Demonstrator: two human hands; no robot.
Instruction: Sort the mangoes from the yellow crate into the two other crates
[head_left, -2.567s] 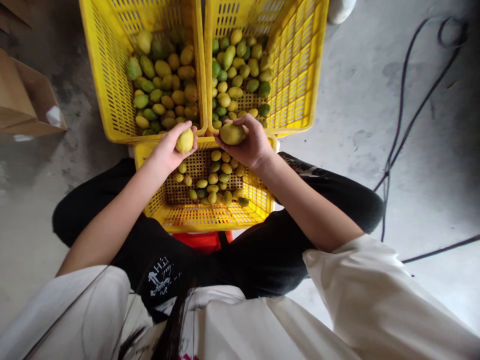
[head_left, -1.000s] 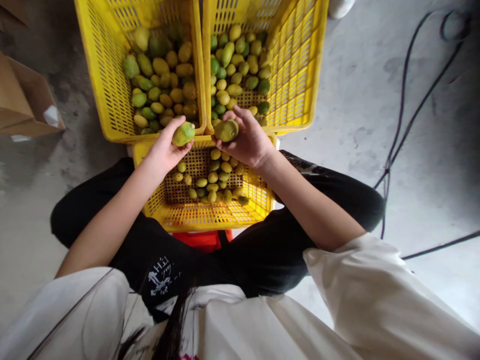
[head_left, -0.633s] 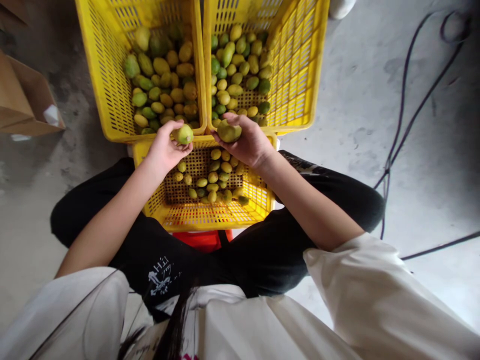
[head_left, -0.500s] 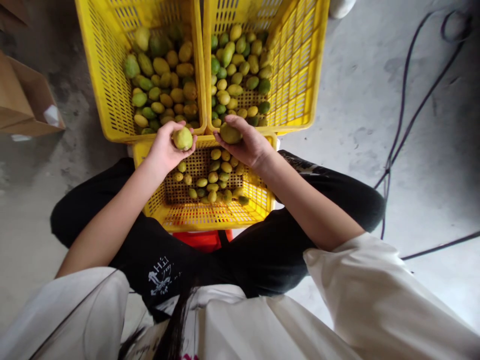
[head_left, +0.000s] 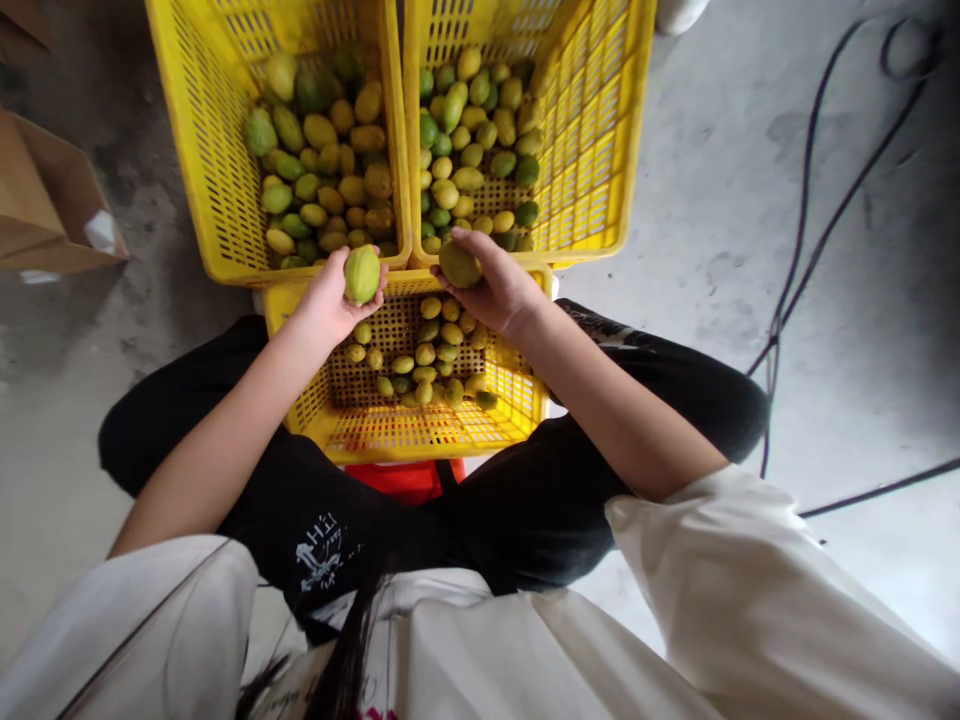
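My left hand [head_left: 339,292] holds a yellow-green fruit [head_left: 362,275], its long side turned upward in view, over the back left rim of the near yellow crate [head_left: 435,437]. Opposite it, my right hand [head_left: 491,283] grips a darker olive-green fruit [head_left: 460,265], partly covered by the thumb. Several smaller green and yellow fruits [head_left: 424,354] lie on the floor of the near crate. Beyond the hands, the left yellow crate [head_left: 196,150] and the right yellow crate [head_left: 634,140] hold many green and yellow fruits.
An open cardboard box [head_left: 56,205] stands on the grey floor at the left. Black cables [head_left: 802,220] run over the floor at the right. My bent legs in black trousers [head_left: 667,390] flank the near crate, with something red [head_left: 397,482] below it.
The fruit in my left hand has turned from end-on to lengthwise. My right hand keeps its fruit in nearly the same place.
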